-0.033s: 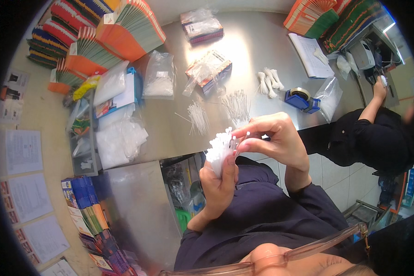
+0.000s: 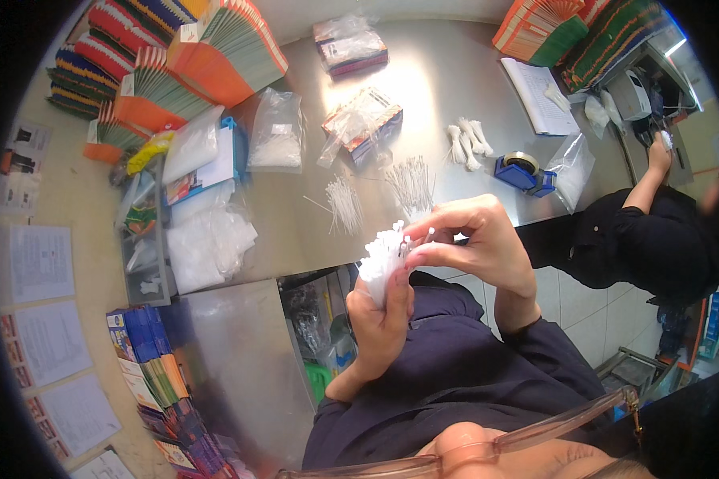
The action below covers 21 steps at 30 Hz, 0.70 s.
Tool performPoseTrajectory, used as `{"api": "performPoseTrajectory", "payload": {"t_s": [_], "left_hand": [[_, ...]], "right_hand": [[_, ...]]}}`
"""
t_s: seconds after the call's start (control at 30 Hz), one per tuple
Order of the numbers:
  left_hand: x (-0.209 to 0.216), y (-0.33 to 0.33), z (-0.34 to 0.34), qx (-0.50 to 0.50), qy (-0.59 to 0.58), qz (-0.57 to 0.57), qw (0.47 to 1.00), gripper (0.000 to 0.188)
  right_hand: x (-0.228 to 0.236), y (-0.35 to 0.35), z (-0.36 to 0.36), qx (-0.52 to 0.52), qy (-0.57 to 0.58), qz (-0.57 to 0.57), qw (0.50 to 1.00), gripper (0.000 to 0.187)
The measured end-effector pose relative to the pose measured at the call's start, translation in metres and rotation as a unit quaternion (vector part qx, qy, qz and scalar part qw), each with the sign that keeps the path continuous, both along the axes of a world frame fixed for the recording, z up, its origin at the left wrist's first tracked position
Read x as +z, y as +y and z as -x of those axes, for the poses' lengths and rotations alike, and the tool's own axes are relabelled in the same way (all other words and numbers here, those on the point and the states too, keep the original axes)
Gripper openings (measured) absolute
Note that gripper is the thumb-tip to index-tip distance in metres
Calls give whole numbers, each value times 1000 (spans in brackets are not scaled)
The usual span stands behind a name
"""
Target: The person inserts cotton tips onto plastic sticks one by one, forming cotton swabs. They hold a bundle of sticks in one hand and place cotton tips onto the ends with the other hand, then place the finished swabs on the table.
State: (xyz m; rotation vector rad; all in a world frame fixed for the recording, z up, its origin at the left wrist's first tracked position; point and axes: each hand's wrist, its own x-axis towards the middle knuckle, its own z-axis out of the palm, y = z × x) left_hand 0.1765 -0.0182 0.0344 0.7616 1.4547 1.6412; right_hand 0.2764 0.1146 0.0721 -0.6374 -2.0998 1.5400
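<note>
My left hand (image 2: 378, 326) is closed around a thick bundle of white cable ties (image 2: 382, 263), held upright with the small square heads at the top. Just right of it, my right hand (image 2: 478, 239) is closed in a pinch, its thumb and fingertips touching the bundle's edge. A single cable tie (image 2: 431, 231) with its head showing sticks up between those fingers; the rest of it is hidden. Beyond my hands, two loose heaps of cable ties lie on the metal table, a left heap (image 2: 343, 204) and a right heap (image 2: 411, 182). Several tied bundles (image 2: 469, 144) lie farther right.
A blue tape dispenser (image 2: 524, 173) and a clear bag (image 2: 572, 172) are at the right. Wrapped packs (image 2: 363, 121) and a bag of white pieces (image 2: 277, 132) lie at the back. Orange folders (image 2: 228, 56) stand back left. A person in black (image 2: 639, 247) works at the right.
</note>
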Motion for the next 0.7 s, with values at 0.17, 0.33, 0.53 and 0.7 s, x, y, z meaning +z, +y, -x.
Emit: {"api": "performPoseTrajectory", "payload": {"t_s": [0.17, 0.33, 0.53, 0.7], "left_hand": [[-4, 3, -3, 27, 51, 6, 998, 21], [-8, 6, -3, 66, 54, -2, 996, 23], [-14, 5, 7, 75, 47, 2, 996, 25], [-29, -3, 20, 102, 50, 49, 992, 24]], "right_hand": [[-6, 0, 8, -10, 35, 34, 999, 13], [-6, 11, 12, -19, 58, 145, 987, 13], [-15, 15, 28, 12, 45, 190, 981, 13], [-61, 44, 45, -87, 92, 182, 975, 19]]}}
